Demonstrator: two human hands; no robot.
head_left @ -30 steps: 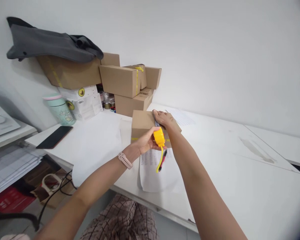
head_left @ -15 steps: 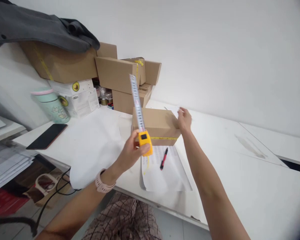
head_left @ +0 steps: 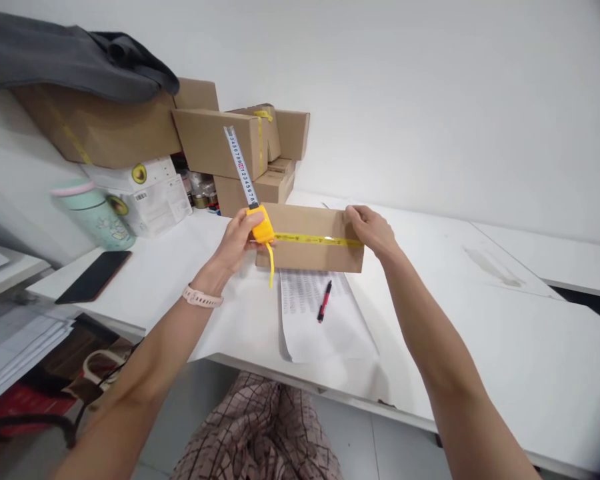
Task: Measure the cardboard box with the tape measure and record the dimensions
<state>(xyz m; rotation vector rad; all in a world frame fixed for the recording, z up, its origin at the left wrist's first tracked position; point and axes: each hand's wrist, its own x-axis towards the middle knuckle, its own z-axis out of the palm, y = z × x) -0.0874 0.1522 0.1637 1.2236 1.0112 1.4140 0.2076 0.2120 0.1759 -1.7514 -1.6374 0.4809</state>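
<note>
My left hand (head_left: pixel 240 237) is closed around a yellow tape measure (head_left: pixel 263 225), whose blade (head_left: pixel 241 165) sticks out up and to the left. A yellow wrist strap dangles below the case. Just behind it, a small cardboard box (head_left: pixel 310 257) with yellow printed tape is tilted so its taped face points toward me. My right hand (head_left: pixel 371 228) grips the box at its upper right corner. Under and in front of the box lies a printed sheet of paper (head_left: pixel 325 333), with a red and black pen (head_left: pixel 325 302) on it.
Several cardboard boxes (head_left: pixel 215 140) are stacked at the back left, with a dark garment (head_left: pixel 75 60) over one. A mint tumbler (head_left: pixel 95 217) and a dark phone (head_left: pixel 94 277) stand and lie at the left of the white table (head_left: pixel 480 347). White avocado-print boxes (head_left: pixel 155 200) sit behind.
The box has been tipped up so its taped face shows more. My right hand has closed on its corner. The tape measure has moved left and up, beside the box.
</note>
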